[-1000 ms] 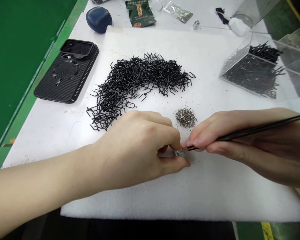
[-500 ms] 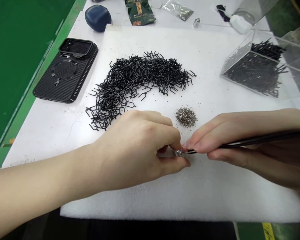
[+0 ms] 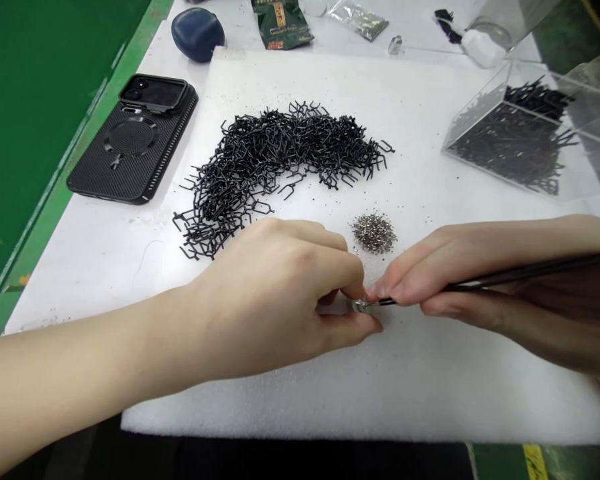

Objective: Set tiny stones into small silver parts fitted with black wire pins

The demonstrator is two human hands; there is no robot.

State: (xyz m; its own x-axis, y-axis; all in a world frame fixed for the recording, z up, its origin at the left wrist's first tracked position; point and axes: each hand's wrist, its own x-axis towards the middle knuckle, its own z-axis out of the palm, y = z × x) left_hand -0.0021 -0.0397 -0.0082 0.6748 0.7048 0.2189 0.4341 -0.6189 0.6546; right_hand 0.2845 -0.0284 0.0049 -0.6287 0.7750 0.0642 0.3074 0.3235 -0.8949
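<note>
White foam sheet point(image 3: 260, 400) under everything; black wire-clip heap point(image 3: 280, 160) far side; silvery grain pile point(image 3: 374, 233) just beyond hands. Left hand point(image 3: 275, 293) pinching small silver part point(image 3: 361, 306), near foam; right hand point(image 3: 460, 280) pinching black tweezers point(image 3: 505, 283), tips at part. Risk: slipping tips could flick part into grains.

At six o'clock, my slim tweezers point(image 3: 475, 285) were glossy black metal, touching a tiny shiny metal piece point(image 3: 361, 306). At twelve o'clock, matt black wire clips point(image 3: 280, 157) lay on rough white foam point(image 3: 430, 387); at two o'clock stood a smooth clear plastic box point(image 3: 473, 110).
</note>
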